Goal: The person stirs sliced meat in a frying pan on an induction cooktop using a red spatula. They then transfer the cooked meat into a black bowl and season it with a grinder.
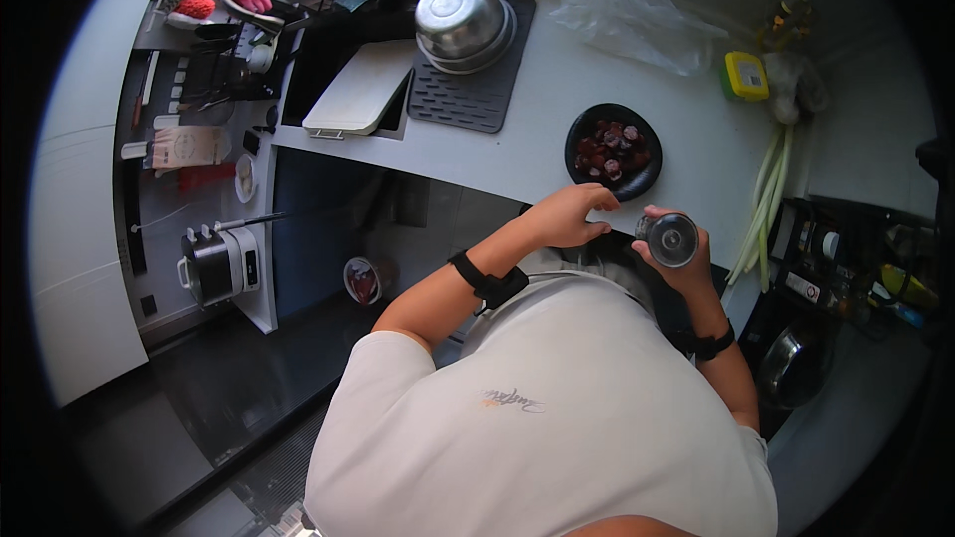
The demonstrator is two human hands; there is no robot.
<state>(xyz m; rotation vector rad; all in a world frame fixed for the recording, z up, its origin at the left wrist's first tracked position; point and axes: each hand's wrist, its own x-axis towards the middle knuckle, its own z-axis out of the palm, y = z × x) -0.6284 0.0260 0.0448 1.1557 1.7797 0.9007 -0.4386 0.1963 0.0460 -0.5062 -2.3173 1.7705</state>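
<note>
A dark round-topped jar (673,240) is held in my right hand (696,264), its fingers wrapped round the sides, just off the counter's front edge. What is inside the jar cannot be made out. My left hand (582,216) hovers beside the near rim of a black bowl (653,171), fingers curved and apart, with nothing visible in them. Dark red chunks (609,147), a few with pale pinkish faces, lie in the bowl. The bowl sits on the white counter (537,154) close to its front edge.
Left of the bowl, a metal basin (458,25) rests upside down on a grey drying mat (458,99). A white board (363,89) lies across the sink. Crumpled clear plastic (637,25), a yellow tub (746,76) and green onions (766,194) lie farther right. A bin (365,280) stands below.
</note>
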